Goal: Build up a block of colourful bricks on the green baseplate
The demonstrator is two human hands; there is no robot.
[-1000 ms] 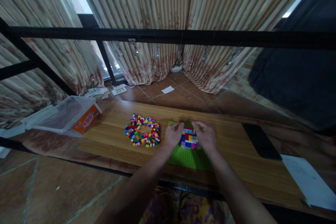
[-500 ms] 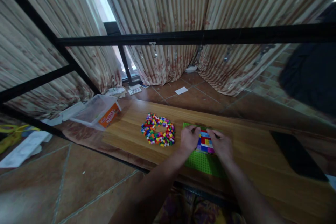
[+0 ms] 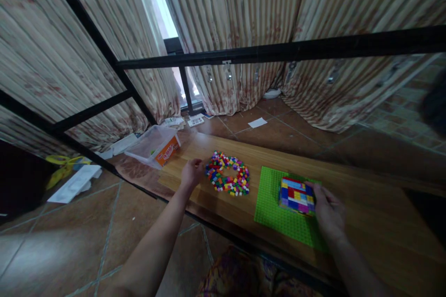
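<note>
My right hand (image 3: 329, 211) is at the right side of a block built of multicoloured toy bricks (image 3: 296, 195), its fingers closed against that edge. The block stands on a green studded baseplate (image 3: 270, 199). My left hand (image 3: 192, 174) is just left of a ring-shaped heap of small loose toy bricks (image 3: 223, 183), its fingers curled together. Whether a brick sits between those fingers is too small to see.
Both hands work over a long wooden tabletop (image 3: 251, 148). A clear plastic box (image 3: 149, 146) with an orange label stands at its left end. A dark flat object (image 3: 427, 211) lies at the right. Black metal bars (image 3: 244, 55) cross before striped curtains.
My left hand has left the brick block and moved left to the loose bricks. My right hand stays at the block's right side. The view has turned left.
</note>
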